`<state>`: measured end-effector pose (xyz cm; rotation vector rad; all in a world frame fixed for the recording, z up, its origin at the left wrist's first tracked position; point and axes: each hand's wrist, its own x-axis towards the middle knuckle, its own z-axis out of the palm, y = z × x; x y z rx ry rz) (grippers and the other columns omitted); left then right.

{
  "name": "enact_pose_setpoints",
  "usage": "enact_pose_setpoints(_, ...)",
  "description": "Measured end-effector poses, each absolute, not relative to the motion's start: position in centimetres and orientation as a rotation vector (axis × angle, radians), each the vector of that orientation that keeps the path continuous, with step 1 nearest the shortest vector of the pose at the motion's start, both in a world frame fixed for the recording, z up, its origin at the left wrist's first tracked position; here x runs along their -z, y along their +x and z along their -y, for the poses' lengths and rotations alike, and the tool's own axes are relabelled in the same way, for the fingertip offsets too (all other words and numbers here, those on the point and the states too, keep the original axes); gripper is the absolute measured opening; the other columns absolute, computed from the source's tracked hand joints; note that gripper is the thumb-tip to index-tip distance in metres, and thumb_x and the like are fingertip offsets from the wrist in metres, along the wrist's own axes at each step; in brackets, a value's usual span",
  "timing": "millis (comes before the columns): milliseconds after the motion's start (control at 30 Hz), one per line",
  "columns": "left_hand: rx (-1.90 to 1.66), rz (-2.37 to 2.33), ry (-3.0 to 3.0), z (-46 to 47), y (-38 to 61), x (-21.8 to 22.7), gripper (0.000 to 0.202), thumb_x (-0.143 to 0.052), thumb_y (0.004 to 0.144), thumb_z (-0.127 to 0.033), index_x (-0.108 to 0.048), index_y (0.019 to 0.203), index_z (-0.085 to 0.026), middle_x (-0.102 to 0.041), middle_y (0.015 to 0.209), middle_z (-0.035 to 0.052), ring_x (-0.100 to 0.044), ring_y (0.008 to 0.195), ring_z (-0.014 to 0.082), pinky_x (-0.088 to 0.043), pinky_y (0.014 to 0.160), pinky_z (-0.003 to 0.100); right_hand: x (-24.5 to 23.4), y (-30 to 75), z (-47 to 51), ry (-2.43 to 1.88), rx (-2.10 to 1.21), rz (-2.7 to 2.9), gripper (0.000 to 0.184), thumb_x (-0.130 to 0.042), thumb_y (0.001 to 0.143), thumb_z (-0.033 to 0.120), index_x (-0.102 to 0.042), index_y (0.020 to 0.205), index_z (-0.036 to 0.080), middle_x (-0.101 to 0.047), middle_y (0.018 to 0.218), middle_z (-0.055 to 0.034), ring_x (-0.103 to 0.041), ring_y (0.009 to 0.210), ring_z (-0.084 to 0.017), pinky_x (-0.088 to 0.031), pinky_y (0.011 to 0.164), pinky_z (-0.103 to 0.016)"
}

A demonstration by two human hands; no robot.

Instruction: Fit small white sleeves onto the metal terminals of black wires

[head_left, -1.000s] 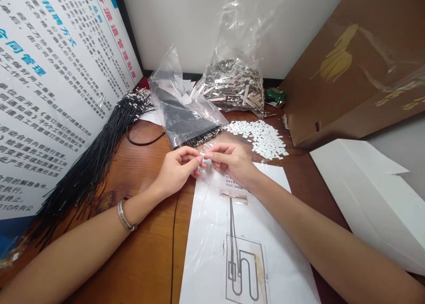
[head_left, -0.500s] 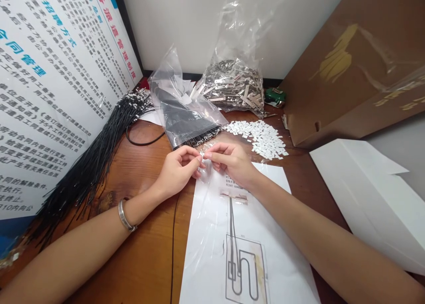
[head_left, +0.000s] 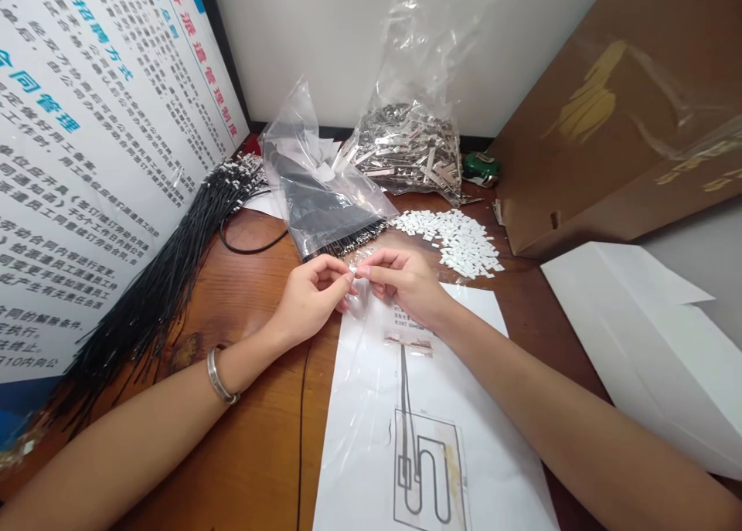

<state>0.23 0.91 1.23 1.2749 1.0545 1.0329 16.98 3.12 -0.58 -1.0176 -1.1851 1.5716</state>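
Observation:
My left hand [head_left: 316,295] and my right hand [head_left: 406,284] meet fingertip to fingertip above the top of the printed sheet [head_left: 359,407], both pinched closed. A tiny white connector piece shows between the fingertips, mostly covered by them. From beneath my left hand a thin black wire [head_left: 302,407] trails down the table toward me; its upper end is hidden in the fingers. Just beyond the hands lies a clear plastic bag [head_left: 325,199] of black wires with metal-tipped ends. A heap of small white connector pieces [head_left: 457,241] spreads behind my right hand.
A bundle of black wires with white ends [head_left: 174,260] lies at the left against a printed board [head_left: 86,129]. At the back sits a bag of metal strips [head_left: 406,148], beside a green object [head_left: 481,168]. A brown box [head_left: 603,129] and white folded card [head_left: 649,338] flank the right.
Almost nothing differs. Both hands stay together in the same place, with only a very slight shift at the fingertips.

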Motion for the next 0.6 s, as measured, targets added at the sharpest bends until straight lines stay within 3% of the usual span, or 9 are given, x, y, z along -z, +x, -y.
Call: enact_pose_setpoints(600,-1.022,-1.048,1.272,-0.94,0.16,-1.37,0.022,-0.072,0.073,-0.032,-0.06,0.075,-0.013,-0.066,0.063,0.0009,-0.058,0.048,0.0085,-0.05,0.049,0.02,-0.15,17.06,-3.26,-1.054,-1.659,1.143,0.017,-0.079,0.061,0.03,-0.068,0.066,0.017,-0.054,0.053,0.0025,-0.043,0.046,-0.008,-0.028,0.042,-0.024)
